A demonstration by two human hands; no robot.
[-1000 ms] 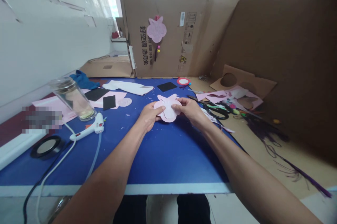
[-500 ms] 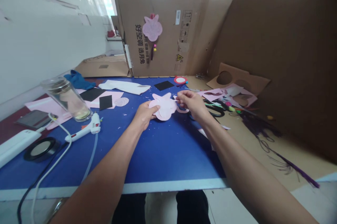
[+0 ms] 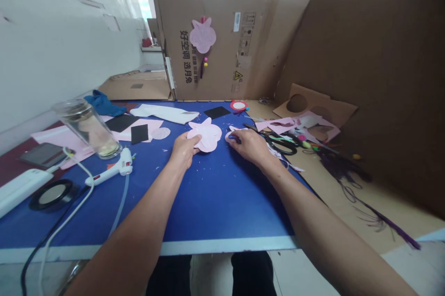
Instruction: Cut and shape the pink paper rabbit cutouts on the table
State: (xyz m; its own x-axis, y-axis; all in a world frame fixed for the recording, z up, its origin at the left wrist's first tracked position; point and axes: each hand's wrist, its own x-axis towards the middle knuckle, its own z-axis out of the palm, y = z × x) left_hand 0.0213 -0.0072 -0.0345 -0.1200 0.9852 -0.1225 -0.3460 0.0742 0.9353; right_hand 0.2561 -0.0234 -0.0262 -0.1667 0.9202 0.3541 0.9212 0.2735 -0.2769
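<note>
My left hand pinches a pink flower-shaped paper cutout at its left edge, thumb on top. The cutout has pointed tips along its upper edge and is held above the blue table. Just to its right, low over the table, my right hand has its fingers curled on another pink paper piece. Most of that piece is hidden under the fingers. Black-handled scissors lie beside my right hand, near pink paper scraps.
At left are a hot glue gun, a tilted-looking glass, a tape roll and cables. Black squares lie further back. A cardboard wall bears a similar pink cutout. Purple tassels lie at right.
My left hand has moved a little left and up with the pink cutout. The right hand has come down from beside its edge onto the pink piece at the table.
</note>
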